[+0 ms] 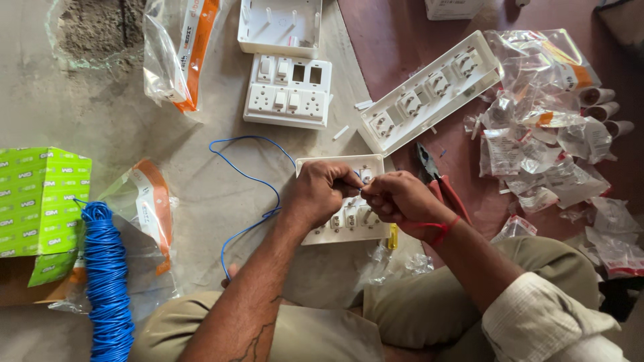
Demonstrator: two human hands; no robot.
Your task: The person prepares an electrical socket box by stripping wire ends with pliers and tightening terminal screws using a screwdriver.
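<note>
Two hands meet over a white switch plate (349, 224) lying on the floor (201, 174) just in front of the person's knees. Left hand (320, 194) is curled nearly closed, its fingertips pinched at the upper middle of the plate, seemingly on the end of a thin blue wire (249, 179), though the grip itself is too small to make out. That wire loops away to the left and back toward the near side. Right hand (397, 198) is also closed into a loose fist, fingertips touching the same spot on the plate; what it pinches cannot be told. A red thread circles its wrist.

Just right of the hands lie pliers with red handles (439, 184), partly hidden by the right hand. Farther off sits a long white plate with a row of sockets (429, 87), tilted on the diagonal. Far centre holds another white switch board (288, 90), and beyond it an empty white box back (280, 25). To the right, a heap of small clear plastic packets (550, 141) spreads over the reddish floor. At near left a coil of blue wire (107, 281) rests beside a green carton (41, 201), with plastic bags around them
</note>
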